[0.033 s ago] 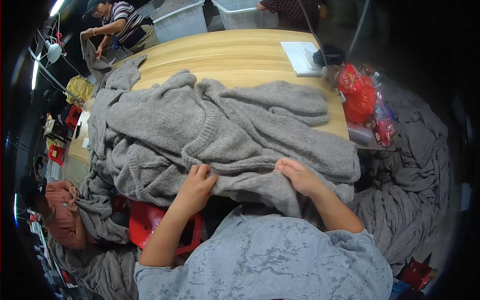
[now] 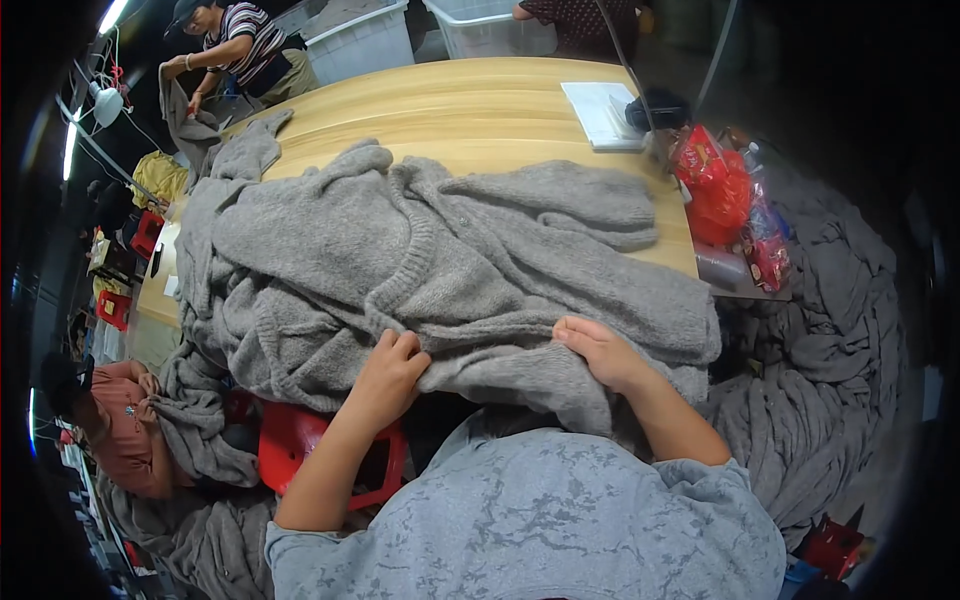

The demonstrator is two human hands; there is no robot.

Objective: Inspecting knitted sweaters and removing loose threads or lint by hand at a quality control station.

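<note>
A grey knitted sweater (image 2: 320,235) lies spread and rumpled across the near side of the table, its ribbed band running through the middle. My left hand (image 2: 393,372) is closed on the sweater's near edge, fingers curled into the knit. To its right, my right hand (image 2: 600,352) pinches the same edge between thumb and fingers. Between both hands the cloth is drawn along the table's front and hangs down in folds towards me. The fingertips are partly hidden in the fabric.
A wooden table (image 2: 480,100) carries white papers (image 2: 603,115) and red plastic bags (image 2: 722,195) at right. Grey knitwear is heaped (image 2: 820,400) beyond its right side. A red stool (image 2: 285,445) stands below my left arm. Two co-workers handle grey knits at left; white bins (image 2: 360,45) stand behind.
Very little differs. Both hands keep their hold, and the cloth between them has shifted slightly. The co-worker's lower hand at the far left has moved a little.
</note>
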